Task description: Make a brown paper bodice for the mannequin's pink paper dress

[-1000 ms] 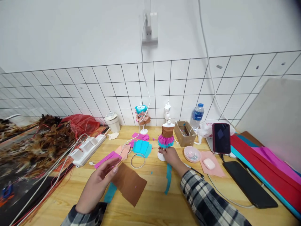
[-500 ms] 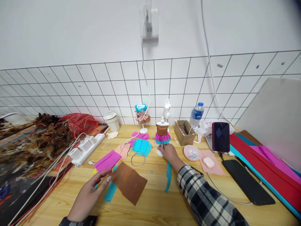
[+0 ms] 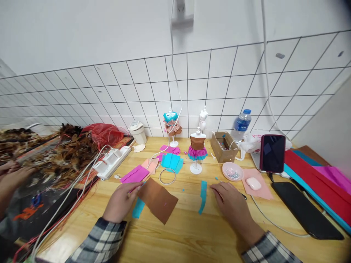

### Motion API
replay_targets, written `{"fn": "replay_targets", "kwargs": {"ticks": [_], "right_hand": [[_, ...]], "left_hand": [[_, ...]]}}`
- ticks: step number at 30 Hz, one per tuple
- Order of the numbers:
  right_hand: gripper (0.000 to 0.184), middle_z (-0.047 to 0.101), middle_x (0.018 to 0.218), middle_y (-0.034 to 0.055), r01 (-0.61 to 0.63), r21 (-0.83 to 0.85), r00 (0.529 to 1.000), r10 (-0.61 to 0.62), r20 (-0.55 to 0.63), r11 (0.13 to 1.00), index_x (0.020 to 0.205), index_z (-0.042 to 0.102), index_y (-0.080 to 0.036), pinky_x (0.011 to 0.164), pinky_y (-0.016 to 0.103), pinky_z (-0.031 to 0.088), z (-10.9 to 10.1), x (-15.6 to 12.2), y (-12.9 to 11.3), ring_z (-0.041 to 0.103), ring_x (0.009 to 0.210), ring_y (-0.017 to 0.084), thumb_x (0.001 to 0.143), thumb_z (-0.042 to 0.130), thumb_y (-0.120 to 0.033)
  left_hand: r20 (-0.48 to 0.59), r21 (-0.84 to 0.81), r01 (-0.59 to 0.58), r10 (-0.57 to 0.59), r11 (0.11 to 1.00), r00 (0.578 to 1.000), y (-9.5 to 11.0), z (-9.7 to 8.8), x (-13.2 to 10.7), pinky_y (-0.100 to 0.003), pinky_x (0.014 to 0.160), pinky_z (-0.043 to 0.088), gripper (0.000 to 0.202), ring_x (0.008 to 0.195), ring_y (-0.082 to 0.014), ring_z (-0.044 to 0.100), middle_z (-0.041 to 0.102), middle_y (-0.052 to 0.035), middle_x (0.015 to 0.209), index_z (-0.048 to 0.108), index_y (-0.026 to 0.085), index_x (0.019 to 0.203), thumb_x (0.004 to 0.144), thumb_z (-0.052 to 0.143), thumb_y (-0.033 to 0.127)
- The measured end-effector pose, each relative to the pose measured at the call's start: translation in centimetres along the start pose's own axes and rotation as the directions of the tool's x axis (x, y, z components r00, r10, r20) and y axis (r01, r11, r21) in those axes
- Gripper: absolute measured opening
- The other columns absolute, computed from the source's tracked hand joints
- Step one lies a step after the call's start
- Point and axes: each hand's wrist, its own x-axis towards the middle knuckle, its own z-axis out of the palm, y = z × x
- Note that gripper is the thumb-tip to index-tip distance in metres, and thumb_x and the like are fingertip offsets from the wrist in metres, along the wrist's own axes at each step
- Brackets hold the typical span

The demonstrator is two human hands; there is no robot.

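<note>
My left hand [image 3: 120, 201] is at the left corner of a brown fabric piece [image 3: 160, 201]. Its fingertips are pinched together, with a sliver of pink beside them that I cannot identify. My right hand [image 3: 230, 201] rests low over the wood, just right of a narrow blue fabric strip [image 3: 203, 197]. Those fingers are drawn together, and whatever they hold is hidden. Beyond the hands stands a small white dress form [image 3: 198, 151] wearing a brown top and a magenta skirt with blue trim. Another blue piece [image 3: 138, 208] lies partly under the brown one.
Behind are a second dressed form [image 3: 171, 126], a bare form [image 3: 203, 118], a cardboard box [image 3: 226, 155] and a bottle [image 3: 242, 126]. A bead bowl [image 3: 233, 171], phone [image 3: 272, 153] and power strip [image 3: 113, 162] flank the work area. Another person's hands [image 3: 13, 175] are at far left.
My right hand has left the dressed form's base and come nearer, beside the blue strip. My left fingers have closed at the brown piece's corner. The view has shifted; another person's hands appear.
</note>
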Motion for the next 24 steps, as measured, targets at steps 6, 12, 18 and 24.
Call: {"fn": "replay_targets", "kwargs": {"ticks": [6,12,18,24], "right_hand": [[0.026,0.067,0.105,0.0100,0.064,-0.144,0.997,-0.057,0.055,0.988,0.109,0.068,-0.020,0.087,0.040,0.045,0.4,-2.4,1.9,0.060,0.097,0.026,0.091,0.049,-0.019],[0.028,0.067,0.106,0.0096,0.041,-0.055,0.989,-0.032,0.146,0.998,0.106,0.069,-0.021,0.091,0.039,0.044,0.1,-1.9,2.2,0.059,0.099,0.025,0.092,0.045,-0.019],[0.029,0.066,0.108,0.0095,-0.006,-0.016,0.983,0.009,0.185,1.000,0.108,0.068,-0.021,0.090,0.038,0.044,0.0,-1.6,2.6,0.058,0.100,0.024,0.092,0.044,-0.020],[0.029,0.064,0.108,0.0102,-0.010,-0.009,0.981,0.011,0.196,1.000,0.108,0.068,-0.019,0.091,0.037,0.044,0.0,-1.5,2.4,0.057,0.100,0.024,0.091,0.045,-0.017]], "left_hand": [[0.070,0.156,0.021,-0.032,0.988,0.997,2.8,3.4,5.7,-0.040,0.093,0.046,0.032,0.102,-0.0297,0.066,0.074,-0.0144,0.104,0.075,0.019,0.094,0.086,0.047,0.032],[-0.029,0.046,0.168,-0.167,0.985,0.986,0.7,4.9,8.3,-0.036,0.079,0.047,0.017,0.085,-0.0283,0.066,0.072,-0.0122,0.082,0.070,0.019,0.071,0.074,0.060,0.032],[-0.275,-0.334,0.249,-0.347,0.909,0.897,-1.5,3.1,7.1,-0.031,0.067,0.048,0.032,0.069,-0.0202,0.060,0.065,-0.0052,0.075,0.057,0.018,0.087,0.078,0.049,0.048],[-0.355,-0.666,0.065,-0.393,0.743,0.848,0.9,-0.4,6.2,-0.028,0.070,0.050,0.040,0.074,-0.0157,0.059,0.063,-0.0027,0.084,0.049,0.020,0.096,0.078,0.046,0.056]]}}
